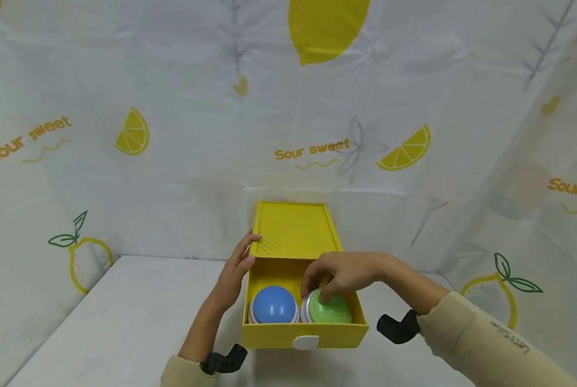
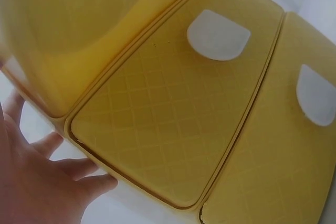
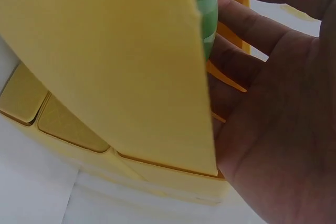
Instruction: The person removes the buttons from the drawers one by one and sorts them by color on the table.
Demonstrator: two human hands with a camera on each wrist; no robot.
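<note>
A yellow cabinet [image 1: 298,228] has its top drawer [image 1: 264,337] pulled out toward me. Two round dome-topped things with white rims lie side by side in it, one blue [image 1: 274,305] and one green [image 1: 333,310]. My right hand [image 1: 351,271] reaches over the drawer's right side and grips the green dome-topped thing, fingers at its left and back edge. In the right wrist view the drawer wall hides most of the green thing [image 3: 206,17]. My left hand [image 1: 231,278] rests against the cabinet's left side, fingers spread along its edge in the left wrist view.
Lower yellow drawer fronts [image 2: 168,98] with white tab handles [image 2: 218,35] show below the pulled-out drawer. The cabinet stands on a white tabletop [image 1: 143,317], near a lemon-printed white sheet [image 1: 196,134] behind. Black wrist mounts [image 1: 398,327] are strapped at both sleeves.
</note>
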